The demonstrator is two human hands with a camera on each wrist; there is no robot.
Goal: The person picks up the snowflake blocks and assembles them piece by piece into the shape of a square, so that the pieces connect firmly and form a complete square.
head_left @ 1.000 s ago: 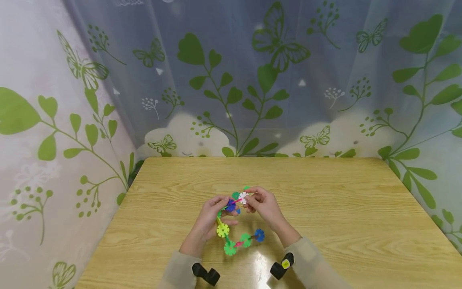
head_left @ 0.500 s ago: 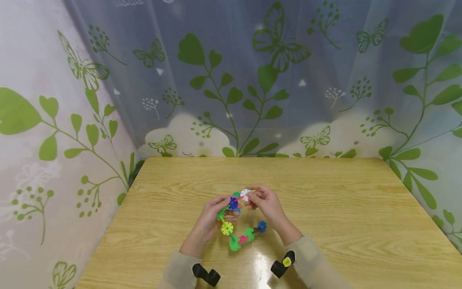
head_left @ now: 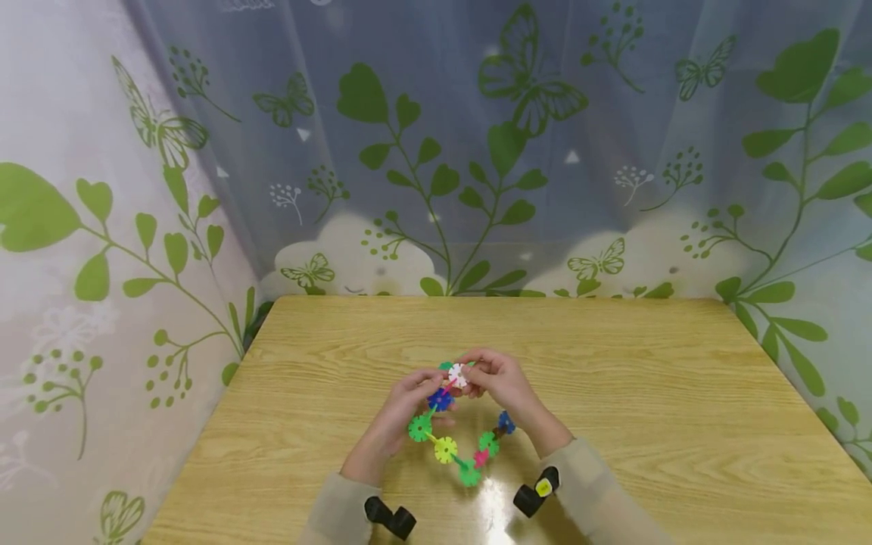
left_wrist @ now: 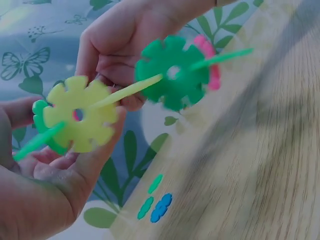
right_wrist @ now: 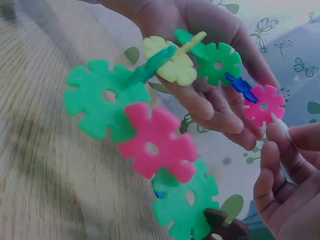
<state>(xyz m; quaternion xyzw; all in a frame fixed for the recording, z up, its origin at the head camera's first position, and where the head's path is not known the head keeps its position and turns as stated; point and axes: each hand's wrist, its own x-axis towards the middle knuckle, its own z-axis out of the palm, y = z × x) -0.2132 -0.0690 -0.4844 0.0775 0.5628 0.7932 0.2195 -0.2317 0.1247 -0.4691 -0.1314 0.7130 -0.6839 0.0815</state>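
Observation:
A chain of slotted plastic snowflake discs hangs in a loop between my hands above the table. My right hand [head_left: 500, 382] pinches the white disc [head_left: 458, 375] at one end between thumb and fingers. My left hand [head_left: 402, 409] holds the chain close by, its thumb and fingers around the pink disc [right_wrist: 264, 106] beside the dark blue disc [head_left: 439, 400]. From there the chain runs through a green disc [head_left: 419, 428], a yellow disc [head_left: 446, 450] and more green and pink ones. The far end, a blue disc [head_left: 506, 422], dangles near my right wrist.
Loose green discs [left_wrist: 145, 208] and a blue disc [left_wrist: 161, 208] lie on the wooden table [head_left: 613, 378] beyond the hands. A patterned curtain [head_left: 436, 189] stands behind the table and along its sides. Each wrist wears a black camera [head_left: 390, 518].
The lower part of the chain has swung to the right, and more of it shows below my left hand. The white disc moved slightly right, then back left and nearer the dark blue disc.

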